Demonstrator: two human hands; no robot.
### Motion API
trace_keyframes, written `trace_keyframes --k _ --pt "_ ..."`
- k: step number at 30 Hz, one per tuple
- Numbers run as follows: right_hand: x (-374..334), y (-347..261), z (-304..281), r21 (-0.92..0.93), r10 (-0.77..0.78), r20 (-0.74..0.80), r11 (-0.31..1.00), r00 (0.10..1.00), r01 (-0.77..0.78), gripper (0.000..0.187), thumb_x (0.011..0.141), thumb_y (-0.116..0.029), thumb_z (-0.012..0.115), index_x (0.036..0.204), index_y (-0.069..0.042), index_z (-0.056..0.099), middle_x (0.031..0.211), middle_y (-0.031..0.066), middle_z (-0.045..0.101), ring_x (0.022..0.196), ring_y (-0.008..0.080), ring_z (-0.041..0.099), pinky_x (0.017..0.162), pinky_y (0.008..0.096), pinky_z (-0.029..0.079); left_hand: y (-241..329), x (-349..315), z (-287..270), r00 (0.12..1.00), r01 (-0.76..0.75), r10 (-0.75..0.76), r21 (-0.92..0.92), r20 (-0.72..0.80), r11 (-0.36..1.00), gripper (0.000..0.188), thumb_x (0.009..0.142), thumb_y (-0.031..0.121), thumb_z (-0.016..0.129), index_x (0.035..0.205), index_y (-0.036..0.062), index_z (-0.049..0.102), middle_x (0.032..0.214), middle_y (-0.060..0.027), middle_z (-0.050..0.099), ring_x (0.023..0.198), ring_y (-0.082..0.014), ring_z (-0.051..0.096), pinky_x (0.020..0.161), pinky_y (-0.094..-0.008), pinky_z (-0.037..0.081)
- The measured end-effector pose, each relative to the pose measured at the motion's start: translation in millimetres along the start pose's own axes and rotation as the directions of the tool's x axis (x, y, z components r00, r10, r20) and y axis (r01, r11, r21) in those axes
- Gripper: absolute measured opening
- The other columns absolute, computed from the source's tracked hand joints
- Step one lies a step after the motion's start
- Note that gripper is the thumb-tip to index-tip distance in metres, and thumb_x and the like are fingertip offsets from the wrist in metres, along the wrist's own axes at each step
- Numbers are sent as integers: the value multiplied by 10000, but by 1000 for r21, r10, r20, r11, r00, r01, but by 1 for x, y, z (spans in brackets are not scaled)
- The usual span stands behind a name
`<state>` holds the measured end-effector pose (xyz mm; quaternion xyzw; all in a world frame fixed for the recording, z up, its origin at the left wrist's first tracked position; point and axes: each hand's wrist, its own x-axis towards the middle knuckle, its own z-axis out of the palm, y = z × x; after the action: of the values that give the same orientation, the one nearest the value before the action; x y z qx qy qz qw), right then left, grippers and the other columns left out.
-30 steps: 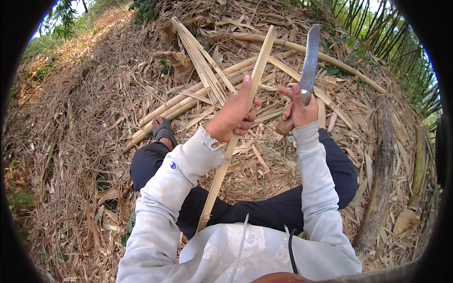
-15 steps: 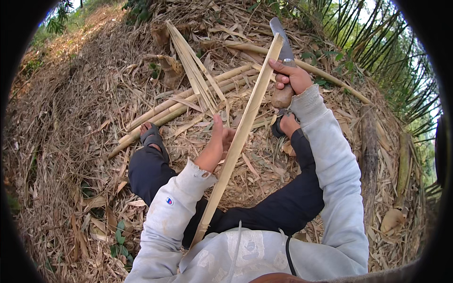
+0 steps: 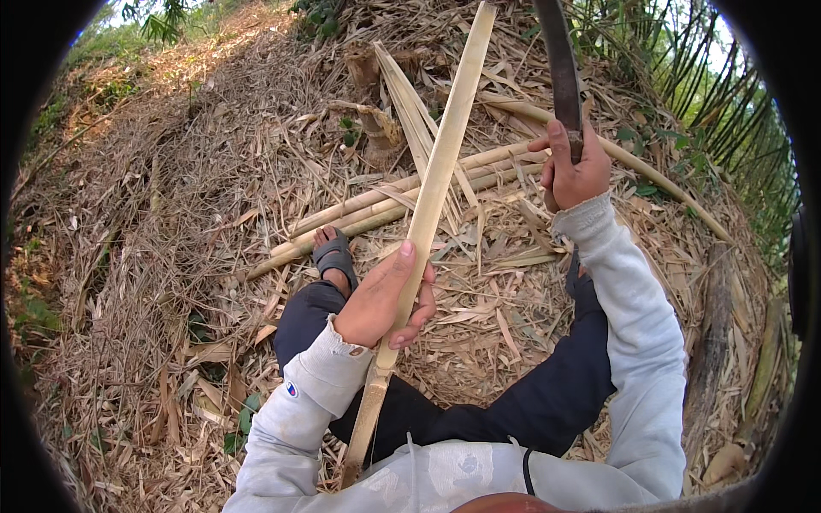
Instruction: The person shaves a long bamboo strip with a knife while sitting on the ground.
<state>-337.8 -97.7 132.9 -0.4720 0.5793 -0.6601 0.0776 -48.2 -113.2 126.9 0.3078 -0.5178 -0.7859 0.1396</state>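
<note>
A long, pale split-bamboo strip (image 3: 441,167) slants from my lap up toward the far edge, with a node near its lower end. My left hand (image 3: 386,295) is closed round its lower half, thumb along the upper face. My right hand (image 3: 583,171) grips a machete (image 3: 561,73), its dark, slightly curved blade pointing away from me. The palm and fingers hide most of the machete's handle. The blade stands apart from the strip, to its right.
Thin split strips (image 3: 410,115) lean beyond my feet, next to a cut stump (image 3: 376,132). Bamboo poles (image 3: 368,218) lie across the ground, and another pole (image 3: 650,171) runs off to the right. Dry leaves and shavings (image 3: 462,342) cover the slope. A log (image 3: 711,333) lies at right.
My left hand has closed on the bamboo strip. My right hand has come off the strip's upper end and moved right with the machete. The strip now reaches farther up the view.
</note>
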Motion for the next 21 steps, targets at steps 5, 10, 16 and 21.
trace_keyframes --k 5,10,16,21 --pt "-19 -19 11 -393 -633 365 560 683 729 450 830 -229 725 1173 10 559 844 128 665 582 180 623 477 279 469 16 17 -2 993 -88 89 12 -77 996 485 1042 470 270 989 44 495 562 -43 458 330 -110 374 313 -235 340" --pt "-43 -16 17 -344 -489 659 478 571 808 586 691 -200 774 1188 23 556 804 103 601 665 248 633 563 335 510 7 12 7 992 -108 100 -119 -71 987 399 1031 323 339 1087 -32 515 622 -50 482 375 -112 410 340 -248 366" --pt "-67 -13 21 -400 -252 704 632 664 664 460 647 -260 790 991 -35 584 766 97 588 677 281 638 554 373 507 -19 17 -1 993 -103 89 -193 -81 976 379 1030 290 330 1140 -28 504 722 -59 482 436 -110 393 382 -255 350" --pt "-76 -21 25 -355 -199 744 692 638 629 486 754 -509 739 810 -49 595 668 95 582 596 285 633 498 388 495 -24 10 -5 972 -143 109 -153 -208 978 337 1031 282 357 1147 1 502 732 -80 484 432 -117 383 385 -245 334"
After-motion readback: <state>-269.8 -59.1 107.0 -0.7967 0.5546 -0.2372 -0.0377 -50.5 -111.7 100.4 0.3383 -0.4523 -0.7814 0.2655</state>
